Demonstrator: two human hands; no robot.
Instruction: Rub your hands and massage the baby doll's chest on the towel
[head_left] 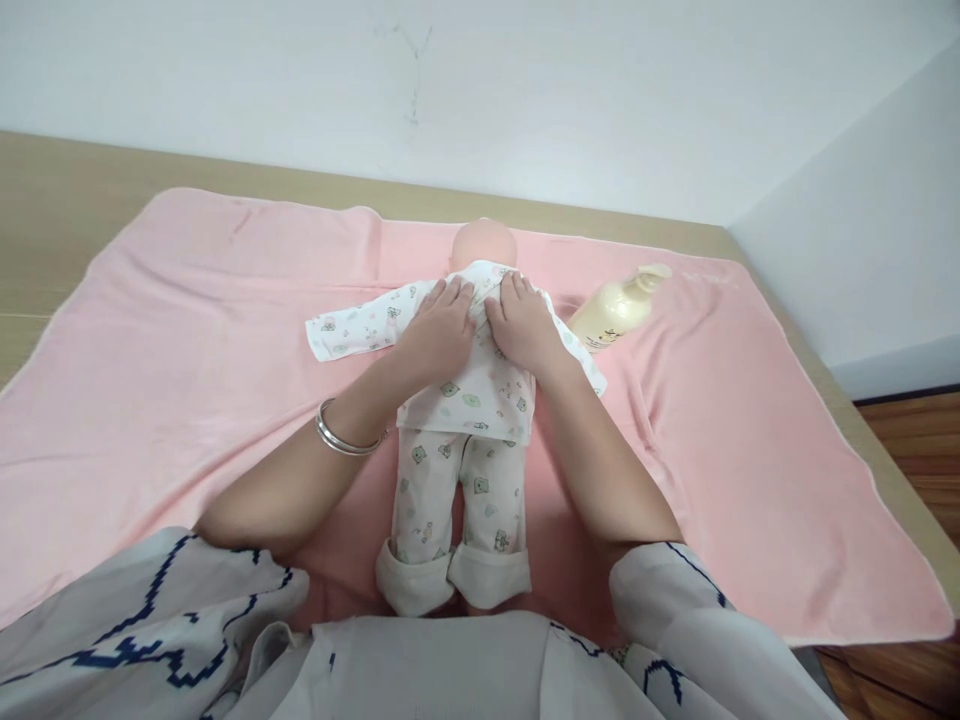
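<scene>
A baby doll (484, 243) in a white printed top (472, 400) and matching trousers (480, 490) with rolled-up cuffs lies stretched out before me, head away from me. Its face does not show. My left hand (442, 325) rests flat on the upper left of the top, fingers extended toward the doll's neck. On the upper right, my right hand (523, 325) lies flat in the same way, close beside the left. Neither hand grips anything. The left sleeve of the top spreads out sideways; the right one is partly behind my forearm.
Under the doll is a pink blanket (750, 430) with soft wrinkles, spread over a wooden table (67, 200). A cream pump bottle (619, 308) lies tilted on the blanket, right of the doll. White walls (600, 110) stand behind and at the right.
</scene>
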